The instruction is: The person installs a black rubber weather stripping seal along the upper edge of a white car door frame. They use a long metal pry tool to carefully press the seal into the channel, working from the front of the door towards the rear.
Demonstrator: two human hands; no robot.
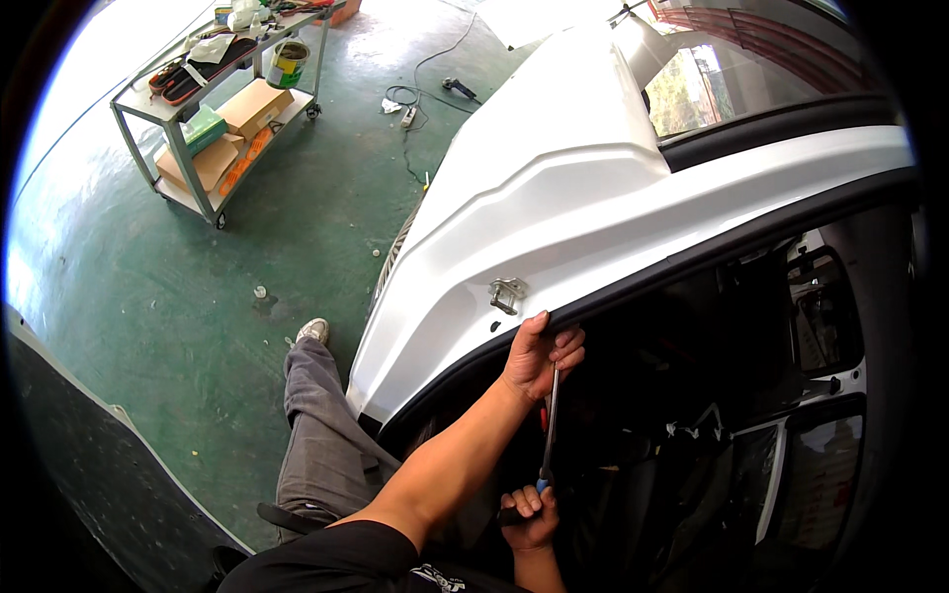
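At the black rubber seal [643, 274] edging a white vehicle's door opening, my left hand [540, 358] has its fingers curled around the upper end of a long-shafted hand tool [552, 420]. Its thumb lies against the seal. Lower down, my right hand [532, 519] is closed round the tool's dark handle, just below a blue collar. The shaft runs nearly upright between both hands; its tip is hidden, so its exact kind cannot be told. A metal door striker [506, 295] sticks out of the white pillar just above my left hand.
Dark cabin space with a side mirror [819, 311] lies to the right. A dark panel [99, 465] edges the lower left. A wheeled cart [208, 208] with boxes and tools stands at far left. A power tool [458, 88] and cable lie on the green floor [247, 336].
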